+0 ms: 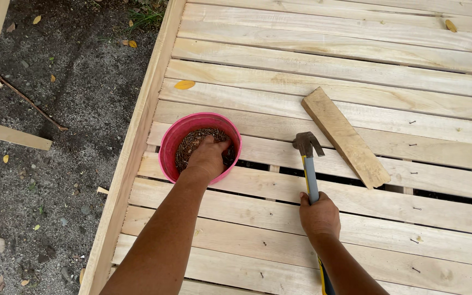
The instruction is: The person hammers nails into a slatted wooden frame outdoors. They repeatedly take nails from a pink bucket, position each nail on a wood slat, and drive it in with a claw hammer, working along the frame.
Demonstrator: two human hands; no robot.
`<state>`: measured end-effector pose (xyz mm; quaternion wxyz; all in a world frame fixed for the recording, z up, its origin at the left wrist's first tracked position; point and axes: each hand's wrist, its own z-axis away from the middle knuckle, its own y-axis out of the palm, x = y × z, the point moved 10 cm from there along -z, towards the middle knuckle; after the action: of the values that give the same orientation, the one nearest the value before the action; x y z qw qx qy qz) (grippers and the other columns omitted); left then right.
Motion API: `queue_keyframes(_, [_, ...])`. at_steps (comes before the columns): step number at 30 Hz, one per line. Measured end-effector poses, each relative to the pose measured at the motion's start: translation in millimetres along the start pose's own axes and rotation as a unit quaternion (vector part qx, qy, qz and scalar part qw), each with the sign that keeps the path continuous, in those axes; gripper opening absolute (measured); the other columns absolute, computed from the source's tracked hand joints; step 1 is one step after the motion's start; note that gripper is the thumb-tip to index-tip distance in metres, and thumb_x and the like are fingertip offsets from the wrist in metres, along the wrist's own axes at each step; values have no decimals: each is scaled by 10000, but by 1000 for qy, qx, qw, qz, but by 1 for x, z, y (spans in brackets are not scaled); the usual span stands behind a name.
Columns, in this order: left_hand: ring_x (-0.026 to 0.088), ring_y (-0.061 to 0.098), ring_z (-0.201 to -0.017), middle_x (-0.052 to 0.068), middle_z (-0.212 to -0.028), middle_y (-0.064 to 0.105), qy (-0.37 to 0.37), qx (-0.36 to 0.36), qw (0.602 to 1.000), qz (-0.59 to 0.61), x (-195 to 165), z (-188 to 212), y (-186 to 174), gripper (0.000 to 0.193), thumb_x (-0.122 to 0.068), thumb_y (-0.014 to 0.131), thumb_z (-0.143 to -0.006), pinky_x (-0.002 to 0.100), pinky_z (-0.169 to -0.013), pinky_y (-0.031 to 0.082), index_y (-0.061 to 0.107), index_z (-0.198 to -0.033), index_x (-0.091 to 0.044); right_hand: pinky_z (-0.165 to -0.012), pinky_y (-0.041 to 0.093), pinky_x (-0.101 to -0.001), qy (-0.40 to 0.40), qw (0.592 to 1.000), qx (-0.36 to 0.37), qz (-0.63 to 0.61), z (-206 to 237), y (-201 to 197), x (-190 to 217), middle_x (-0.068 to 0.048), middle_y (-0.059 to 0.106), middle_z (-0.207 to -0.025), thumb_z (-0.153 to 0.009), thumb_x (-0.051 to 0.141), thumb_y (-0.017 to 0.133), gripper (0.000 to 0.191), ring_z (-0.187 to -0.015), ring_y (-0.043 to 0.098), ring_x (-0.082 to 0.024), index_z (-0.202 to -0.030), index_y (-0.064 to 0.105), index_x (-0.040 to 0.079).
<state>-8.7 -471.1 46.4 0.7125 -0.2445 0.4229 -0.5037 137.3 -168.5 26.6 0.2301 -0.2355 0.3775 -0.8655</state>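
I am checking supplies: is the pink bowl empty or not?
Not empty: the pink bowl holds many nails, and the left hand reaches into them.

Pink round bowl (166,147) of loose nails (189,145) stands upright on my slatted surface; claw hammer (308,158) lies flat beside it, head pointing away.

Slatted platform (329,71) and loose block (345,136) are showing pale, rough-sawn, unfinished wood. Pink bowl (171,143) is appearing smooth plastic. Hammer (308,158) head is looking dull dark metal. Ground (66,109) is reading gritty.
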Motion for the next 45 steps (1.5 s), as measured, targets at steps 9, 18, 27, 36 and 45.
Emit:
queue_keyframes(9, [258, 512, -1343, 58, -1371, 538, 37, 32, 999, -21, -14, 12, 7, 403, -148, 760, -855, 382, -1140, 451, 723, -1242, -252, -690, 586, -423, 5, 1000, 6, 3, -1, 2, -2, -114, 741, -822, -1006, 505, 598, 427, -719, 723, -241, -990, 691, 89])
queue_keyframes(18, [313, 600, -1220, 103, -1302, 591, 26, 19, 999, 16, -2, 2, 8, 283, -113, 801, -805, 404, -1078, 494, 746, -1082, -129, -723, 579, -432, 26, 1000, 14, 2, 2, 2, -4, -104, 756, -844, -1001, 511, 589, 413, -746, 725, -254, -986, 699, 113])
queue_keyframes(27, [331, 677, -1088, 133, -1198, 657, -39, -111, 988, 95, 59, -27, -15, 260, -137, 840, -771, 428, -977, 554, 765, -1018, -106, -752, 573, -451, 30, 999, 13, 1, -3, 3, -7, -117, 755, -846, -980, 511, 592, 419, -778, 725, -301, -952, 693, 105])
queue_keyframes(36, [326, 713, -968, 169, -1049, 710, -95, -232, 954, 167, 89, -54, -25, 269, -126, 849, -764, 423, -891, 580, 738, -998, -54, -684, 592, -442, 48, 998, 36, 18, -1, 7, -8, -115, 762, -776, -1005, 516, 572, 451, -701, 742, -278, -909, 698, 94])
queue_keyframes(45, [307, 712, -1014, 158, -1119, 726, -131, -182, 963, 148, 80, -85, -53, 201, -189, 784, -860, 427, -921, 581, 733, -1016, -73, -714, 584, -448, 56, 998, 31, 9, 0, 4, -8, -104, 757, -796, -986, 513, 576, 421, -721, 735, -291, -932, 695, 113])
